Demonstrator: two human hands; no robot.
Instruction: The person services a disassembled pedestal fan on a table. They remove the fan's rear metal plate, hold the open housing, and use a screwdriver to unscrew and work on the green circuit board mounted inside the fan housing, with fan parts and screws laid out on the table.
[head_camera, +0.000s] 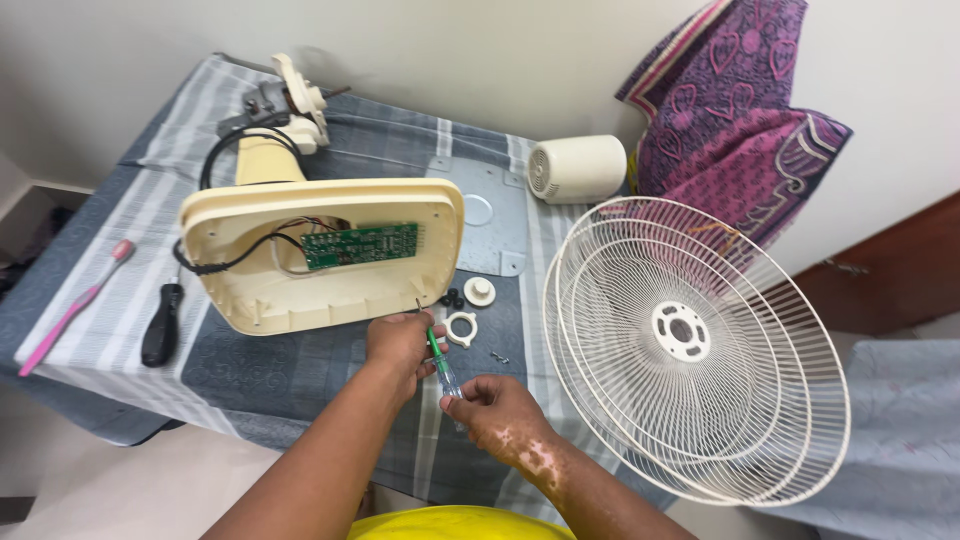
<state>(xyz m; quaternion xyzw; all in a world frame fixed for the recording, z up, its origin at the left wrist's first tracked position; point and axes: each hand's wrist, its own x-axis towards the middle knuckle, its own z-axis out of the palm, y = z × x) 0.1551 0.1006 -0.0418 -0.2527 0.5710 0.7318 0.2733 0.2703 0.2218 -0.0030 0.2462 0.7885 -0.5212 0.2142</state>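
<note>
A cream fan base lies on its side on the table, open underside toward me, showing a green circuit board and wires. My left hand rests at the base's lower right edge, fingers pinched near the tip of a small green-handled screwdriver. My right hand grips that screwdriver's clear handle end, its tip pointing up toward the base's rim.
A striped grey cloth covers the table. White fan grilles lean at right. A white ring, a knob, black bits and a screw lie near my hands. A black screwdriver, pink toothbrush, motor cover and metal plate lie about.
</note>
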